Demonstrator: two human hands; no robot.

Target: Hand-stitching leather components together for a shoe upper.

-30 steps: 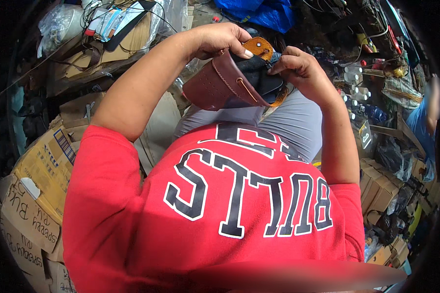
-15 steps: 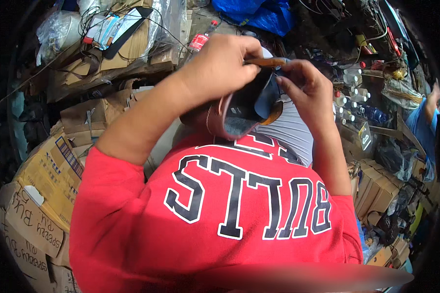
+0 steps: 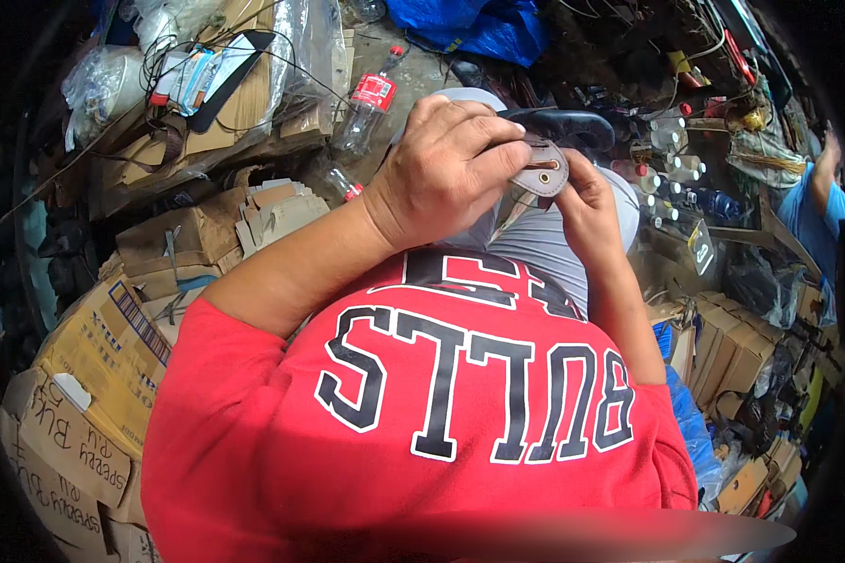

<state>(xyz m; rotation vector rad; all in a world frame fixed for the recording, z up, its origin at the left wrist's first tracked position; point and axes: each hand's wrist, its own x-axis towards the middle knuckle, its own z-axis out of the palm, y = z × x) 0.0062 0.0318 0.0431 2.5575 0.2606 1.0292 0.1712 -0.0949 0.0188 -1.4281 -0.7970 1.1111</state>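
Note:
Above my lap I hold a leather shoe upper (image 3: 541, 174) up between both hands. A pale grey-brown, rounded end of it faces me, with stitching along its edge, brass-coloured eyelets and a slit. My left hand (image 3: 451, 164) is closed on its left part, thumb and fingers pinched together over it. The fingers of my right hand (image 3: 589, 205) pinch its right edge. Most of the upper is hidden behind my left hand. Just beyond it lies a smooth, black, rounded thing (image 3: 568, 127), perhaps a shoe or a sole.
Stacked cardboard boxes (image 3: 94, 352) stand on my left. Beyond my left forearm is a plastic bottle with a red label (image 3: 371, 94). Several small bottles (image 3: 667, 178) stand at the right, near more cardboard (image 3: 723, 352). A blue plastic sheet (image 3: 474, 26) lies at the far side.
The shoe upper has been turned, so its dark, open inside no longer shows and its eyelet end faces me. Both hands have moved slightly lower. The black thing beyond has come into view.

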